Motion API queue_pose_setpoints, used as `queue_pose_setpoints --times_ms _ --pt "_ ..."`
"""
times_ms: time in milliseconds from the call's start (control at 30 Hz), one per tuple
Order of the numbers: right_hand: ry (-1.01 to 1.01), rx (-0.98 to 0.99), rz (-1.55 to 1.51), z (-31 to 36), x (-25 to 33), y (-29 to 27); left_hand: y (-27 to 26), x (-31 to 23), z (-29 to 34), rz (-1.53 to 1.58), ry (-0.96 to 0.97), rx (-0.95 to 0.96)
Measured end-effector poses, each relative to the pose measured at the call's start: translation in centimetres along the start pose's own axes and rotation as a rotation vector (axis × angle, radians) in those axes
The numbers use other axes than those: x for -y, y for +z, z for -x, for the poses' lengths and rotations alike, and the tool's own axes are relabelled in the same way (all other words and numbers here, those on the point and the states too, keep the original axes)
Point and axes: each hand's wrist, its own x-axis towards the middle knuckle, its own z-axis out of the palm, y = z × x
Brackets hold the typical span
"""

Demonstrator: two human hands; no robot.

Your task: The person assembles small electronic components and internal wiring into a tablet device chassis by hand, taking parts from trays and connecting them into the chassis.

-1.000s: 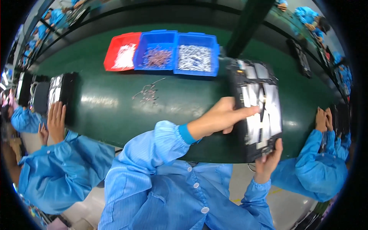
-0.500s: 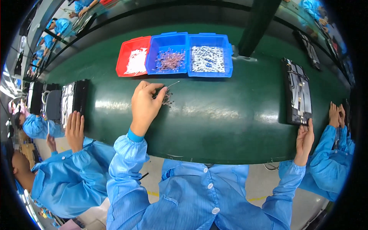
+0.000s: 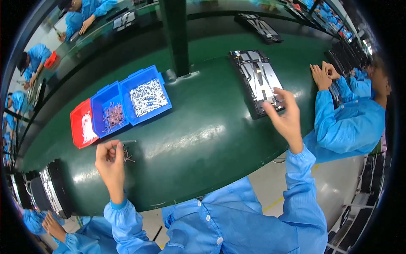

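My left hand [image 3: 111, 167] is closed in a pinch on a thin wire [image 3: 130, 141], whose free end sticks out to the right. Under and beside its fingertips lies a small pile of short, thin wires [image 3: 128, 155]. My right hand [image 3: 288, 120] is open, thumb and fingers spread at the near right corner of a flat device [image 3: 267, 74] with a black frame, silver panels and dark strips. Whether the fingertips touch the device, I cannot tell.
Beyond my left hand stand a red bin [image 3: 76, 122] of white pieces, a blue bin [image 3: 98, 100] of brownish wires and another blue bin [image 3: 127, 86] of white-and-dark pieces. A green post [image 3: 175, 38] rises behind. More devices [image 3: 260, 27] and co-workers [image 3: 347, 122] are around the green table [image 3: 190, 169].
The view has swung to the right. My right hand has gone from holding the device's near edge to hovering open over its near corner. My left hand keeps its pinch on the wire.
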Motion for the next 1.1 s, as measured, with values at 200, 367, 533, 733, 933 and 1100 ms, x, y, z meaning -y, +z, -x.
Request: queue_pose_setpoints --times_ms 200,367,533,733,933,1100 --pt "-0.124 -0.026 0.064 -5.7 -2.3 3.8 3.1 -6.0 2.1 0.455 -0.063 0.351" --pt "0.454 -0.06 -0.609 -16.6 -9.5 5.3 6.6 -7.9 2.7 0.739 -0.336 0.61" --pt "0.75 -0.177 -0.889 -24.7 -18.6 6.8 10.8 -6.9 3.6 0.779 -0.402 0.688" --pt "1.043 -0.279 -1.064 -29.8 -18.2 9.5 11.8 -6.3 3.8 0.889 -0.469 0.666" --pt "1.051 -0.098 -1.536 -31.6 -18.4 12.1 12.2 -5.9 3.8 0.889 -0.383 0.791" --pt "0.985 0.083 -1.387 -28.9 -9.3 10.0 11.8 -5.7 3.9 0.864 -0.389 0.783"
